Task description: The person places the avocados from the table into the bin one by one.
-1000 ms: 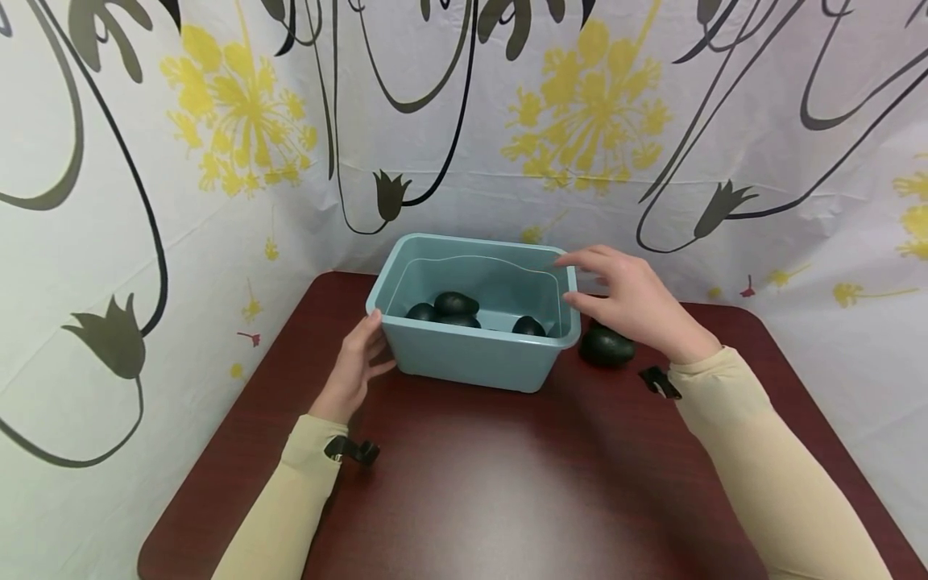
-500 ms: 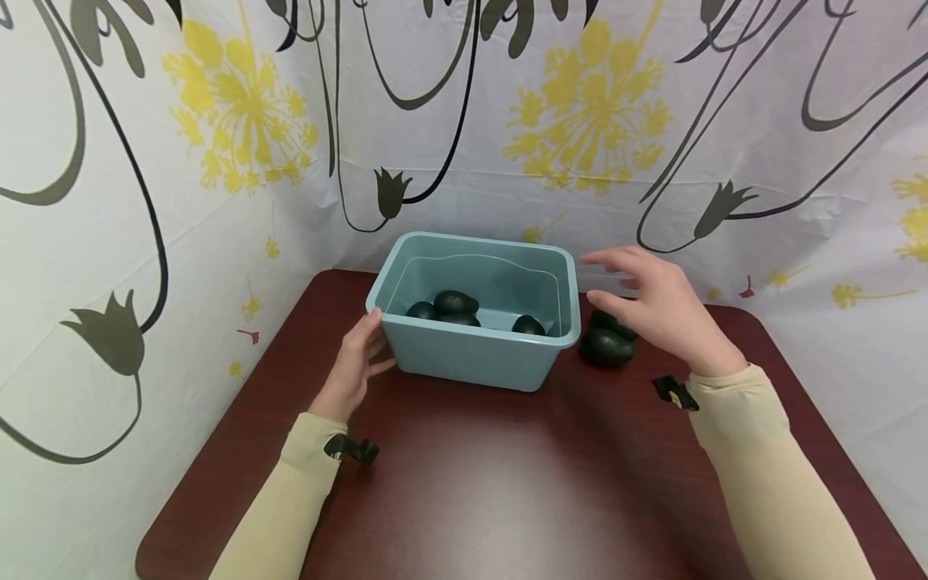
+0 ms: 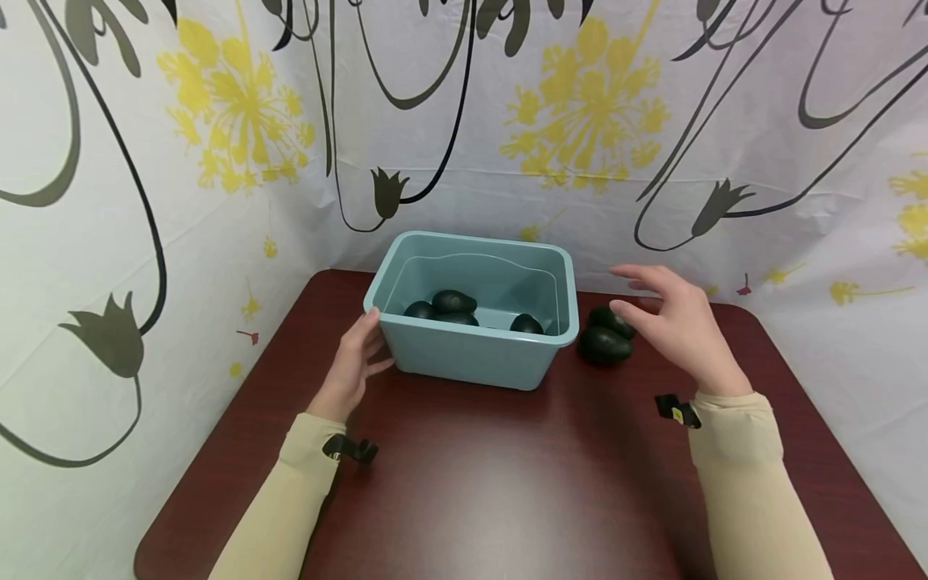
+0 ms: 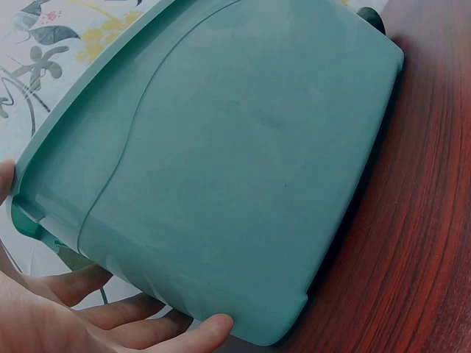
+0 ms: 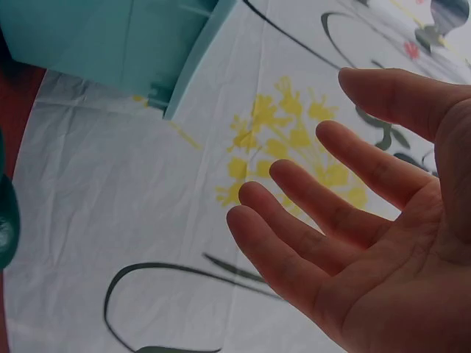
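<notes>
A light blue plastic bin (image 3: pixel 471 354) stands on the table with several dark green avocados (image 3: pixel 454 302) inside. My left hand (image 3: pixel 350 366) holds its near left corner, thumb at the rim and fingers against the end wall; the left wrist view shows those fingers (image 4: pixel 199 334) along the bin's lower side. Right of the bin, two more avocados (image 3: pixel 605 345) lie close together on the table. Over them, a little to the right, my right hand (image 3: pixel 674 322) hovers with fingers loosely bent and nothing in it. The right wrist view shows its bare palm (image 5: pixel 397 272).
The dark red wooden table (image 3: pixel 464 483) has rounded corners. White fabric (image 3: pixel 449 121) with yellow and grey flower prints hangs behind it and along both sides, close behind the bin. Both wrists carry small black camera mounts (image 3: pixel 677 411).
My right hand has moved right, away from the bin's right rim, then lower toward the two avocados outside, uncovering the rear one. My left hand and the bin stay put.
</notes>
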`<state>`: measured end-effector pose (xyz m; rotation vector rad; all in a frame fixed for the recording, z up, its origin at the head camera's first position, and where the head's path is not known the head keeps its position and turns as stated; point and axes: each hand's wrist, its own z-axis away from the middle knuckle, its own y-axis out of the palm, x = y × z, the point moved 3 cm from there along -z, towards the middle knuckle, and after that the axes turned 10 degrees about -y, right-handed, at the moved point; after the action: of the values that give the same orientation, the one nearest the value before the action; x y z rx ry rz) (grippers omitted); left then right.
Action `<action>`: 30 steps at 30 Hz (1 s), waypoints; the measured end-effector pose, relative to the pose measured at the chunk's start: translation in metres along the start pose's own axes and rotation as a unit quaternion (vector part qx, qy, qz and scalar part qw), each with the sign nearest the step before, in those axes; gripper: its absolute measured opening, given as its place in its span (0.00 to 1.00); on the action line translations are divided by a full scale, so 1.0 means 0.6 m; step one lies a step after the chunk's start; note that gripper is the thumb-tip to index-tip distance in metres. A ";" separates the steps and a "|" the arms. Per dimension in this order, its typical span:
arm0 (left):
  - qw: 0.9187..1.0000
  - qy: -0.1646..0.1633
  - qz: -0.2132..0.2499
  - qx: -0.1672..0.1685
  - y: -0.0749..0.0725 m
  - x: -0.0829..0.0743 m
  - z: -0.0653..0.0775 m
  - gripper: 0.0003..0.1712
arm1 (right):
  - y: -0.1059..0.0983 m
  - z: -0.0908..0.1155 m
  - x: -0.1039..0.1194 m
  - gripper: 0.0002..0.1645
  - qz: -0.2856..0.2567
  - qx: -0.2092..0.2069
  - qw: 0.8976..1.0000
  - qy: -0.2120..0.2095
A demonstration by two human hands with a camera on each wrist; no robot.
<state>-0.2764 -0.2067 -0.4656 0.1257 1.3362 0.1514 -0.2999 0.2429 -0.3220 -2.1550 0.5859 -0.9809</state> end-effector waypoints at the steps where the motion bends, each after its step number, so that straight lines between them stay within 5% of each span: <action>1: 1.000 0.000 0.000 0.000 0.000 0.000 0.000 0.41 | 0.001 0.003 -0.005 0.28 -0.004 -0.004 1.000 0.006; 10: 1.000 -0.003 0.001 0.000 0.000 -0.001 -0.001 0.42 | 0.014 0.024 -0.040 0.29 -0.011 -0.021 0.999 0.033; 30: 1.000 0.004 0.000 0.008 0.002 -0.002 0.001 0.40 | 0.058 0.047 -0.132 0.27 -0.003 0.009 0.996 0.085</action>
<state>-0.2764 -0.2057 -0.4641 0.1379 1.3460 0.1413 -0.3305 0.2817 -0.3985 -2.0730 0.6484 -1.1765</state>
